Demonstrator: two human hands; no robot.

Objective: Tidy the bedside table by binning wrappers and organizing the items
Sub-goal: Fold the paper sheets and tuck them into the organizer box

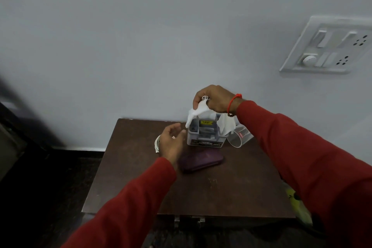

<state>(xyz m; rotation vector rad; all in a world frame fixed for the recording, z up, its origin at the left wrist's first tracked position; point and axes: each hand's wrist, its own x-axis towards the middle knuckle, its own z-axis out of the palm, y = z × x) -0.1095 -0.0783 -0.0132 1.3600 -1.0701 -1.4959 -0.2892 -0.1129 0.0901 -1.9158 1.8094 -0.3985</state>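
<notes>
My right hand (216, 98) pinches a white tissue (194, 113) and holds it above a grey plastic organizer box (204, 135) at the back of the dark wooden bedside table (221, 191). More white tissue (226, 125) hangs at the box's right side. My left hand (172, 141) hovers just left of the box with relaxed, slightly curled fingers and holds nothing. Behind it lies a coiled white cable (157, 144). A purple case (201, 160) lies flat in front of the box. A clear plastic cup (240, 137) lies on its side to the right.
The table stands against a pale wall with a switch and socket panel (330, 46) at the upper right. Dark floor and a dark furniture edge lie to the left. Something yellow-green (300, 205) shows beside the table's right edge.
</notes>
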